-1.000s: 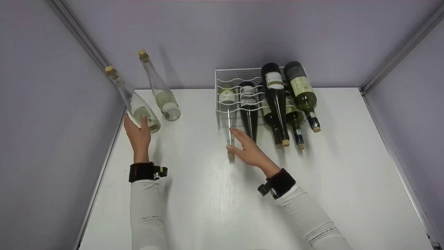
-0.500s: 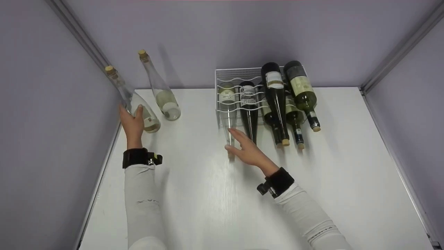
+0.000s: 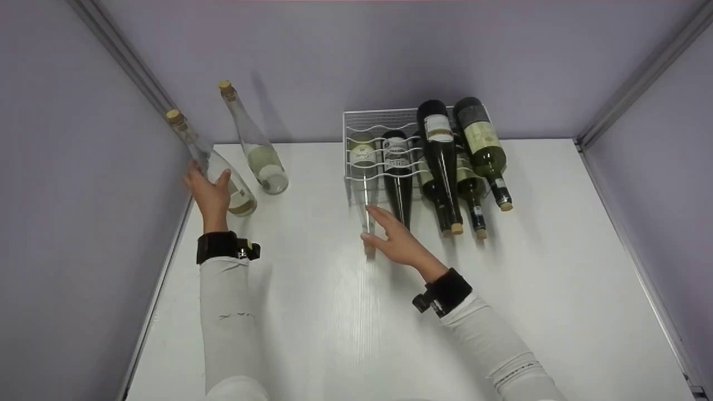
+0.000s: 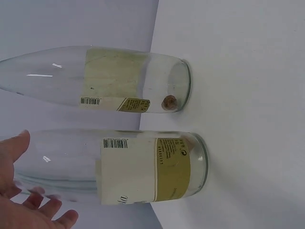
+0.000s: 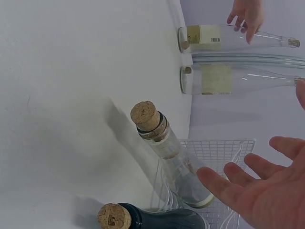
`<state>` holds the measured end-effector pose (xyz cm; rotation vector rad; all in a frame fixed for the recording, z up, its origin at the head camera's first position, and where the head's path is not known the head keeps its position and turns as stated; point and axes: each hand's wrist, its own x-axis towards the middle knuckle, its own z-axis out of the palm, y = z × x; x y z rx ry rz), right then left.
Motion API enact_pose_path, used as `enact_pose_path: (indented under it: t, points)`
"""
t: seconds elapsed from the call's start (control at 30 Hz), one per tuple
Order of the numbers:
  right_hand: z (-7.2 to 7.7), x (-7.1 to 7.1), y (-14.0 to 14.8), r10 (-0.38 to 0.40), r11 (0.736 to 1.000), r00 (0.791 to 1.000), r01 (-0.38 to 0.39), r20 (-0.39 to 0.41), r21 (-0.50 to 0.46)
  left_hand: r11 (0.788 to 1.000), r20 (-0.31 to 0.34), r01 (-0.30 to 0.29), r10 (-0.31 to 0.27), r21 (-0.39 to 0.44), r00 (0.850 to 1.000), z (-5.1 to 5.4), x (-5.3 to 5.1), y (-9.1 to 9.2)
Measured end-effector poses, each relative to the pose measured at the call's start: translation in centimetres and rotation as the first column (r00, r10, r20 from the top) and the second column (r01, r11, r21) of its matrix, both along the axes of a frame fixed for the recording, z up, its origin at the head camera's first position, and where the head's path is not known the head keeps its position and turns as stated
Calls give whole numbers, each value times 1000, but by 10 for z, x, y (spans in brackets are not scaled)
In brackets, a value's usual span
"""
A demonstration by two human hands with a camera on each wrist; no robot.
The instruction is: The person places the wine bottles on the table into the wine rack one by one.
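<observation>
My left hand (image 3: pixel 209 192) is around the middle of a clear corked wine bottle (image 4: pixel 143 167) standing upright at the left. Its thumb lies on one side, and the curled fingers show on the other in the left wrist view. Beside it stands a second clear corked wine bottle (image 3: pixel 267 164), untouched. My right hand (image 3: pixel 398 239) hovers with spread, loose fingers by the neck of a clear wine bottle (image 5: pixel 176 167) lying in the white wire rack (image 3: pixel 370 120). Nothing is in its grasp.
Next to the clear bottle in the rack lies a dark bottle (image 3: pixel 398 189). Further right, green and dark bottles are stacked in two layers, including a dark upper bottle (image 3: pixel 440 150) and a green upper bottle (image 3: pixel 482 139). Walls enclose the white table (image 3: pixel 334 334).
My left hand has moved forward and up along the left clear bottle and closed round it. That bottle's label has turned slightly. The right hand has stayed almost still.
</observation>
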<state>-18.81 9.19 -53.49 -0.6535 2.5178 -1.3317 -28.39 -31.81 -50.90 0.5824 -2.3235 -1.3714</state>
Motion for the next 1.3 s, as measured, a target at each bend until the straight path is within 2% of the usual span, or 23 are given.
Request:
enact_pose_path:
  t: [0.13, 0.23, 0.43, 0.6, 0.8, 1.0, 1.17, 1.3]
  points:
    - [0, 0, -1, -3, 1000, 1000, 4, 27, -20, 999, 18, -33, 32, 22, 999, 0, -1, 1]
    - [0, -1, -2, -5, 999, 999, 8, 54, -48, 997, 7, -54, 54, 46, 999, -3, -2, 2]
    - [-1, -4, -3, -15, 996, 996, 22, 82, -88, 995, -96, -48, 56, 85, 994, -11, -1, 4]
    - [-1, -7, -2, -29, 995, 995, 38, 100, -89, 996, -170, -48, 60, 73, 984, -16, 2, 8]
    - [1, -6, 0, -32, 994, 992, 44, 121, -96, 999, -249, -52, 50, -2, 967, -18, 8, 14]
    - [3, -6, 2, -48, 993, 992, 60, 114, -101, 994, -271, -13, -16, -106, 962, -16, 14, 26]
    - [5, -7, 4, -53, 992, 991, 66, 120, -108, 977, -275, 23, -82, -213, 958, -20, 21, 40]
    - [7, -7, 4, -51, 990, 992, 66, 119, -124, 954, -269, 54, -137, -294, 953, -26, 26, 51]
